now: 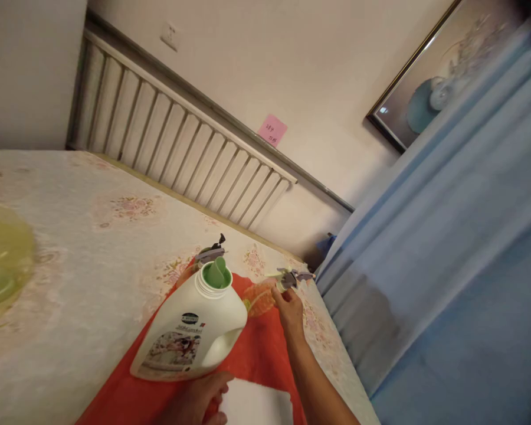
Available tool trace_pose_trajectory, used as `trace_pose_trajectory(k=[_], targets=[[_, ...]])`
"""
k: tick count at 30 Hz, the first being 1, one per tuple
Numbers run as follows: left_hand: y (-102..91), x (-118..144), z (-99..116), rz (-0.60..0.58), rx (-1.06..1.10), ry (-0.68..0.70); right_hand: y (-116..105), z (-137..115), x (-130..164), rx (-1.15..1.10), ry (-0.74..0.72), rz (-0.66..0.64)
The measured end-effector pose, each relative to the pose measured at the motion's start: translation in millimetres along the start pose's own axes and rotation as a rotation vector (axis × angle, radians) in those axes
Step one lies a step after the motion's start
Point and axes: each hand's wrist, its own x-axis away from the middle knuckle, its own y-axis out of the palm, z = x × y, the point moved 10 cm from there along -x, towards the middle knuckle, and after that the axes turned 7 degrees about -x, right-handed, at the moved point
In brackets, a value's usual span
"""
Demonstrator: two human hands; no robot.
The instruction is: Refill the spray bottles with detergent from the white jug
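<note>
A large white detergent jug (pixel 194 330) with a green pouring spout (pixel 218 273) stands uncapped on a red cloth or sheet (pixel 261 342). My left hand (pixel 203 398) is low in the view beside the jug's base, its fingers loosely curled and apart at the edge of a white sheet or block (pixel 256 404). Right of the jug, my right hand (pixel 291 310) reaches forward, thumb and fingers pinched on a small pale round thing (pixel 279 286) that they partly cover. Just beyond its fingertips lies a dark grey object (pixel 289 278) whose kind is unclear.
Behind the jug lies another grey and black object (pixel 210 254). A yellow translucent bowl-like container (pixel 4 260) stands at the left on the flowered tablecloth (pixel 92 248). A radiator (pixel 181 136) lines the wall; a blue curtain (pixel 446 236) hangs at right.
</note>
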Motion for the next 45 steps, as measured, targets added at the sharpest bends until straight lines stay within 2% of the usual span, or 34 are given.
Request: trace_pose_trajectory(k=[5, 9, 12, 15, 19, 23, 27, 32, 41, 45], targets=[[3.0, -2.9, -4.9, 0.048, 0.083, 0.031, -40.4, -8.6, 48.3, 0.008, 0.053, -0.056], [-0.2, -2.3, -6.4, 0.085, 0.098, 0.016, -53.4, -9.4, 82.0, -0.014, 0.092, -0.135], [-5.6, 2.2, 0.5, 0.089, 0.118, 0.005, -50.4, -11.0, 109.3, -0.072, 0.114, -0.222], [-7.0, 4.8, 6.2, 0.068, 0.151, 0.003, -36.1, -14.8, 138.2, -0.153, 0.144, -0.344], [2.5, 1.4, 4.6, 0.023, 0.229, 0.053, -18.6, -21.2, 163.9, -0.126, 0.152, -0.423], [9.6, -0.3, 1.0, -0.011, 0.315, 0.063, -6.0, -30.9, 171.4, -0.139, 0.131, -0.441], [0.0, 5.9, 20.6, -0.039, 0.353, 0.084, -0.2, -39.3, 172.0, -0.153, 0.084, -0.427], [-16.8, 11.2, 42.1, -0.016, 0.299, 0.087, -5.4, -29.7, 171.4, -0.152, 0.102, -0.334], [-16.4, 11.3, 49.3, -0.032, 0.205, 0.087, -14.2, 3.3, 178.6, -0.201, 0.245, -0.127], [-18.9, 12.2, 49.9, -0.028, 0.165, 0.085, -6.3, -6.4, 180.0, -0.307, 0.248, -0.166]])
